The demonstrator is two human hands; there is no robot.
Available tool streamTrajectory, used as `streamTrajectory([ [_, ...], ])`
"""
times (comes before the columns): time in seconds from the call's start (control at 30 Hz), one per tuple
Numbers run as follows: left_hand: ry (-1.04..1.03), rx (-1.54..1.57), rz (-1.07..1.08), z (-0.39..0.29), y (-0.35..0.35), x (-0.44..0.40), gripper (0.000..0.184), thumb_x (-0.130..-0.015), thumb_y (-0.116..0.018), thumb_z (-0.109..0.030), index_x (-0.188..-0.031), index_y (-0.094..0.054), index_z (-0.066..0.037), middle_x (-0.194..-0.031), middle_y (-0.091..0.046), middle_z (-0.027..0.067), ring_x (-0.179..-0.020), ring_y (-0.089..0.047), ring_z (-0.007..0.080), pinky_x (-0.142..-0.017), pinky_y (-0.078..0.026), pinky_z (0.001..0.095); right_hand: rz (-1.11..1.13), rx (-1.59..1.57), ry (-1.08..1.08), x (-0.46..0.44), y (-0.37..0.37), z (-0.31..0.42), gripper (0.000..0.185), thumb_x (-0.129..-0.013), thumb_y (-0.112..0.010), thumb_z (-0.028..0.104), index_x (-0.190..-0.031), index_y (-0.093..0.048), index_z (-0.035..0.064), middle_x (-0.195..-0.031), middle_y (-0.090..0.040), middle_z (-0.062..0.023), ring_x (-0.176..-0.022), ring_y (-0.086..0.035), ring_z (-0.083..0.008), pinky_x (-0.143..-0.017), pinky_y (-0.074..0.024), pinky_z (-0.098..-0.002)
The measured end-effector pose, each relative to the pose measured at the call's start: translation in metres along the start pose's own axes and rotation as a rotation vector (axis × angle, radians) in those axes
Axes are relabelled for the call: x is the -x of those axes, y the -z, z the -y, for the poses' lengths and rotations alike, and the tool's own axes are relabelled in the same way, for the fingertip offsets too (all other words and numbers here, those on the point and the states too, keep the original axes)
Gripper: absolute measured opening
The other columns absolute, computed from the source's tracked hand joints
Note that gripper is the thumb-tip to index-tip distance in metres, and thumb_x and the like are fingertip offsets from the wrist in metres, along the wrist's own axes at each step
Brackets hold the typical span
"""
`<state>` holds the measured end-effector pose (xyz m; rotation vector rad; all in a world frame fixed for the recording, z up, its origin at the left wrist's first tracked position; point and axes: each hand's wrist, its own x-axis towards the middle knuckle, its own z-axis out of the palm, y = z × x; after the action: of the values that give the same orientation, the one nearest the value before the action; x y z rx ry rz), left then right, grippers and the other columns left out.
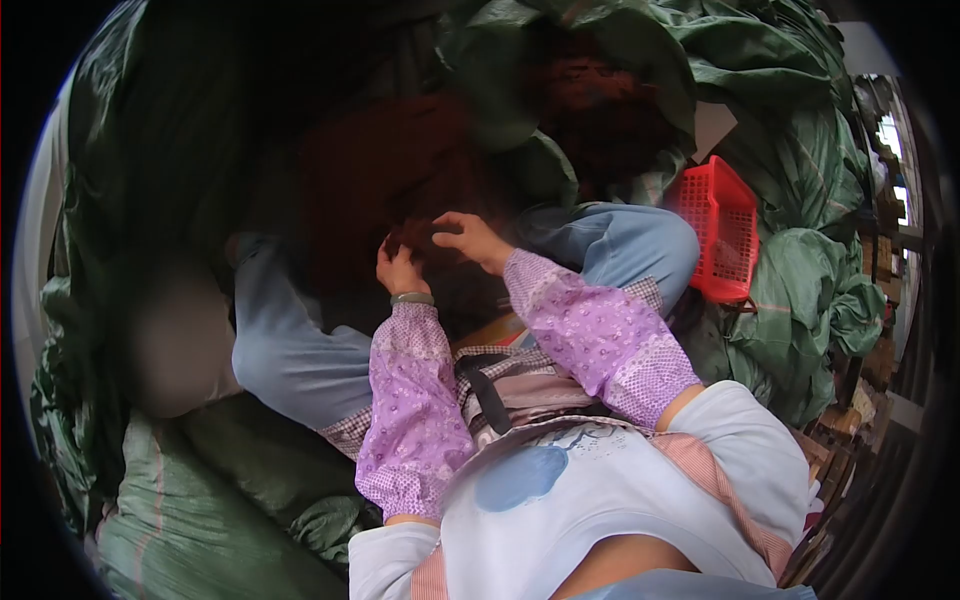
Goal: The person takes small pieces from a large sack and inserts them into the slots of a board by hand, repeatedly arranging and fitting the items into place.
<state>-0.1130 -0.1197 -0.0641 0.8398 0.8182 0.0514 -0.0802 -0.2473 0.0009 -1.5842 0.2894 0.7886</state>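
My left hand (400,268), with a bracelet (411,298) at the wrist, reaches into the dark area between my knees. Its fingers are bent together around something dark that I cannot make out. Just to the right is my right hand (474,241), thumb and forefinger apart, nothing visible between them. The two hands are close but not touching. Beyond them lies a dim reddish-brown surface (385,150), too dark and blurred to identify. Purple flowered sleeve covers (415,400) are on both forearms.
A red plastic basket (735,240) stands beside my right knee (640,250). Large green woven sacks (190,510) are piled on the left, at the back and on the right (800,300). Stacked wooden pieces (850,420) line the right edge. A blurred pale shape (185,340) is near my left knee.
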Motion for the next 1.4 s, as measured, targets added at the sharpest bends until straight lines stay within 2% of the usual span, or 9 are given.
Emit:
streamTrajectory([
  [0.1, -0.304, -0.205, -0.151, 0.018, -0.014, -0.008, 0.027, -0.074, -0.056, 0.008, -0.1, -0.051, 0.001, -0.095, -0.058, 0.0091, -0.085, -0.056, 0.0173, -0.075, -0.046, 0.029, -0.353, 0.292, 0.284, -0.014, -0.012, -0.024, 0.03, -0.072, -0.061, 0.02, -0.096, -0.057, 0.0034, -0.085, -0.061, -0.0104, -0.078, -0.059, -0.0201, -0.07, -0.0461, -0.0305],
  [0.23, -0.449, -0.59, -0.33, -0.013, -0.057, 0.025, 0.021, -0.073, -0.054, 0.009, -0.092, -0.056, 0.001, -0.088, -0.061, 0.0108, -0.08, -0.059, 0.0188, -0.074, -0.047, 0.0302, -0.611, 0.276, 0.21, -0.005, -0.028, -0.009, 0.027, -0.071, -0.06, 0.019, -0.093, -0.056, 0.0037, -0.091, -0.06, -0.016, -0.087, -0.057, -0.0318, -0.075, -0.0449, -0.0362],
  [0.5, -0.331, -0.116, -0.066, -0.029, -0.153, 0.02, 0.026, -0.077, -0.053, 0.005, -0.101, -0.048, -0.002, -0.095, -0.055, 0.0094, -0.08, -0.057, 0.0199, -0.067, -0.052, 0.0323, -1.165, -0.251, 0.105, -0.02, 0.056, -0.013, 0.033, -0.073, -0.059, 0.02, -0.099, -0.05, 0.0005, -0.096, -0.057, -0.0175, -0.088, -0.055, -0.0299, -0.079, -0.0423, -0.0352],
  [0.6, -0.163, -0.011, 0.431, 0.003, -0.232, -0.007, 0.057, -0.075, -0.065, -0.008, -0.12, -0.032, -0.001, -0.114, -0.044, 0.0171, -0.097, -0.052, 0.0238, -0.077, -0.047, 0.0302, -1.036, -0.809, 0.19, -0.001, 0.138, 0.022, 0.036, -0.077, -0.059, 0.026, -0.103, -0.047, 0.0047, -0.092, -0.053, -0.0056, -0.078, -0.052, -0.0142, -0.059, -0.0478, -0.031],
  [0.67, -0.103, -0.194, 0.57, -0.007, -0.281, 0.018, 0.093, -0.072, -0.069, -0.03, -0.134, -0.005, -0.004, -0.133, -0.018, 0.0304, -0.123, -0.027, 0.0326, -0.098, -0.025, 0.0365, -0.874, -0.826, 0.482, -0.012, 0.218, 0.024, 0.027, -0.08, -0.056, 0.03, -0.095, -0.045, 0.01, -0.092, -0.05, -0.0041, -0.084, -0.052, -0.018, -0.062, -0.0482, -0.0386],
  [0.77, -0.191, -0.244, 0.653, -0.03, -0.301, 0.042, 0.085, -0.074, -0.066, -0.031, -0.134, -0.011, -0.006, -0.135, -0.015, 0.0289, -0.125, -0.024, 0.0328, -0.099, -0.024, 0.0367, -1.115, -0.577, 0.263, 0.013, 0.281, 0.074, 0.059, -0.078, -0.057, 0.041, -0.121, -0.032, 0.0093, -0.115, -0.044, -0.0103, -0.098, -0.046, -0.0223, -0.081, -0.0406, -0.042],
  [0.87, -0.184, -0.389, 0.616, -0.018, -0.245, 0.013, 0.064, -0.077, -0.063, -0.027, -0.128, -0.029, -0.008, -0.124, -0.038, 0.0151, -0.109, -0.043, 0.0233, -0.086, -0.035, 0.0336, -1.065, -0.17, 0.317, 0.013, 0.322, 0.053, 0.079, -0.073, -0.06, 0.043, -0.129, -0.023, 0.0005, -0.105, -0.05, -0.0138, -0.099, -0.047, -0.0247, -0.085, -0.0378, -0.0316],
  [1.1, 0.319, -0.558, 0.401, 0.05, -0.158, 0.018, 0.043, -0.081, -0.058, -0.024, -0.118, -0.039, -0.015, -0.105, -0.053, 0.0028, -0.091, -0.054, 0.0165, -0.072, -0.041, 0.0318, -0.519, 0.939, -0.187, -0.007, 0.239, -0.016, 0.06, -0.066, -0.063, 0.046, -0.112, -0.052, 0.0097, -0.111, -0.053, -0.0156, -0.109, -0.047, -0.0302, -0.093, -0.0352, -0.0379],
  [1.4, 0.599, -0.439, 0.383, 0.062, -0.204, 0.011, 0.082, -0.072, -0.059, -0.055, -0.131, -0.023, -0.012, -0.127, -0.034, 0.0139, -0.113, -0.039, 0.0288, -0.09, -0.031, 0.0517, -0.093, 1.087, -0.001, -0.004, 0.221, -0.009, 0.025, -0.073, -0.05, 0.02, -0.095, -0.061, 0.0131, -0.094, -0.06, -0.015, -0.091, -0.057, -0.0315, -0.078, -0.0454, -0.0414],
])
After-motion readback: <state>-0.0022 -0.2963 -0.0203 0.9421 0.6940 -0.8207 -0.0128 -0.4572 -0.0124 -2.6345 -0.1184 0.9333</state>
